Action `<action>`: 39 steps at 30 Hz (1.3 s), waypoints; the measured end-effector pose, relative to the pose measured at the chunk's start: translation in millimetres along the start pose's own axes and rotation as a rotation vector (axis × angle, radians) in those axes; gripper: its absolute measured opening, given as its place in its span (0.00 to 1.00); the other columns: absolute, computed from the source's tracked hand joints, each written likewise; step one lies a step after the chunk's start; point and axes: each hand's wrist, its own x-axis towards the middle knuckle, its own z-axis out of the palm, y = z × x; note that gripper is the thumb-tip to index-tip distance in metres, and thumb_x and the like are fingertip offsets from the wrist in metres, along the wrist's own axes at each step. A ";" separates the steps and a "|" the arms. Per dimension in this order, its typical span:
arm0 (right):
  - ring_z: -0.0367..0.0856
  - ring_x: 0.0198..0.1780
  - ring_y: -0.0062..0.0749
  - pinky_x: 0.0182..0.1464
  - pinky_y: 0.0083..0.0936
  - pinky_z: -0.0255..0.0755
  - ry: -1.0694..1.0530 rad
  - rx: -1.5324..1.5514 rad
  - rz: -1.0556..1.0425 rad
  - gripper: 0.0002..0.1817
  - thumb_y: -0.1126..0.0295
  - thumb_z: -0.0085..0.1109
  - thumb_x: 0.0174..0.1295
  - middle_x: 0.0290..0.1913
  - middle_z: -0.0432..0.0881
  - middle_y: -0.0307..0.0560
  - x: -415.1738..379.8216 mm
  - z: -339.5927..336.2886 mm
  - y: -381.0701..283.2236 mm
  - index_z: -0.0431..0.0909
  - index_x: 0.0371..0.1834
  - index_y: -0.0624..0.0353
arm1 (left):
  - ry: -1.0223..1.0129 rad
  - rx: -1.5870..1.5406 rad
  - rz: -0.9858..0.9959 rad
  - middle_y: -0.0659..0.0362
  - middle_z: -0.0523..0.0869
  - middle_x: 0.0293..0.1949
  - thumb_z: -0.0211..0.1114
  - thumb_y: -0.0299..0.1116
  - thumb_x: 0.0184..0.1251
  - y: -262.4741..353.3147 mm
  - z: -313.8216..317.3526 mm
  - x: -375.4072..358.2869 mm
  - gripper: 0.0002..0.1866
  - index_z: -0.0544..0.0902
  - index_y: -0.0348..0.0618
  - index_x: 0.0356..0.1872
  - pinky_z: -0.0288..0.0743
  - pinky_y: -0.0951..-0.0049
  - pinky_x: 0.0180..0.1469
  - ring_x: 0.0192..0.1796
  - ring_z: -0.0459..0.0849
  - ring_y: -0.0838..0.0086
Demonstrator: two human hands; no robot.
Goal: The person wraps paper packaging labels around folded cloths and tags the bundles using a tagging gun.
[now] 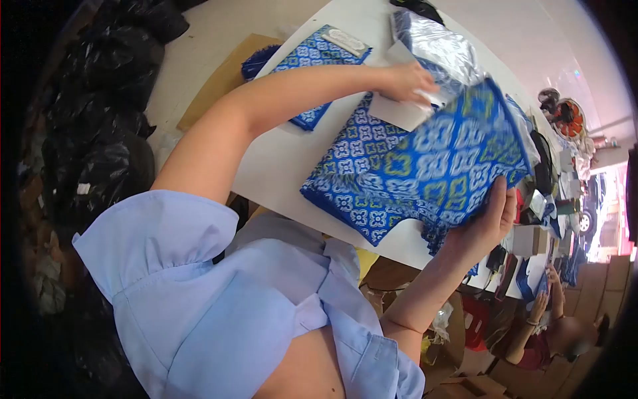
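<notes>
A blue cloth (pixel 458 146) with white and green motifs lies partly on the white table (pixel 266 156), its right part lifted and folded over. My right hand (pixel 495 213) grips that lifted part at its lower right edge, thumb on top. My left hand (pixel 409 83) is over the cloth's upper side, beside a white card (pixel 399 113); its fingers are blurred, so whether they hold the card is unclear. Left of it, a folded cloth (pixel 312 60) of similar pattern lies flat with a pale label (pixel 345 41) at its top.
Clear plastic packaging (pixel 442 46) lies at the table's far end. Brown cardboard (pixel 216 80) is at the upper left, near black plastic bags (pixel 100 120). A fan (pixel 568 120) stands at the right. A co-worker (pixel 538 339) is at the lower right, with hands raised, near stacked cardboard boxes (pixel 598 286).
</notes>
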 end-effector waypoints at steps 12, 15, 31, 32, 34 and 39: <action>0.69 0.21 0.14 0.25 0.12 0.65 -0.003 -0.640 -0.754 0.06 0.76 0.56 0.53 0.23 0.77 0.40 4.1 49.0 -0.6 0.75 0.31 0.67 | 0.457 -0.616 -0.178 0.61 0.80 0.27 0.58 0.34 0.58 186.9 -87.8 -51.1 0.09 0.77 0.38 0.34 0.69 0.82 0.35 0.33 0.77 0.82; 0.74 0.26 0.21 0.28 0.15 0.69 -0.329 -0.863 -0.747 0.08 0.79 0.57 0.49 0.28 0.78 0.45 -14.8 63.6 -5.5 0.75 0.34 0.66 | 0.503 -0.985 -0.256 0.62 0.80 0.29 0.59 0.33 0.56 181.2 -94.4 -49.1 0.10 0.76 0.37 0.34 0.70 0.82 0.36 0.34 0.77 0.82; 0.72 0.43 0.23 0.48 0.17 0.65 -0.449 -0.169 -0.105 0.21 0.70 0.55 0.55 0.43 0.74 0.49 33.4 33.8 -53.7 0.65 0.52 0.66 | 0.274 -0.944 -0.403 0.58 0.82 0.33 0.59 0.35 0.57 166.8 -136.5 -59.3 0.13 0.78 0.35 0.37 0.72 0.81 0.40 0.36 0.79 0.80; 0.74 0.41 0.21 0.46 0.15 0.66 -0.485 -0.121 0.010 0.18 0.73 0.54 0.55 0.40 0.76 0.48 35.4 32.4 -53.1 0.68 0.49 0.66 | 0.284 -0.935 -0.345 0.58 0.82 0.33 0.59 0.36 0.57 163.8 -134.8 -59.9 0.14 0.78 0.35 0.38 0.72 0.82 0.40 0.36 0.79 0.80; 0.74 0.40 0.20 0.45 0.14 0.67 -0.454 -0.103 -0.031 0.15 0.75 0.54 0.55 0.39 0.77 0.47 36.1 29.5 -45.9 0.71 0.46 0.66 | 0.295 -0.925 -0.287 0.58 0.82 0.33 0.58 0.36 0.58 159.1 -128.1 -60.7 0.14 0.78 0.35 0.38 0.72 0.82 0.40 0.36 0.79 0.80; 0.72 0.37 0.16 0.42 0.10 0.65 -0.375 -0.208 -0.194 0.11 0.77 0.55 0.54 0.36 0.76 0.42 35.1 33.8 -41.1 0.74 0.41 0.66 | 0.438 -1.139 -0.260 0.58 0.82 0.32 0.57 0.35 0.59 154.4 -124.8 -67.8 0.13 0.78 0.35 0.39 0.72 0.84 0.40 0.35 0.79 0.82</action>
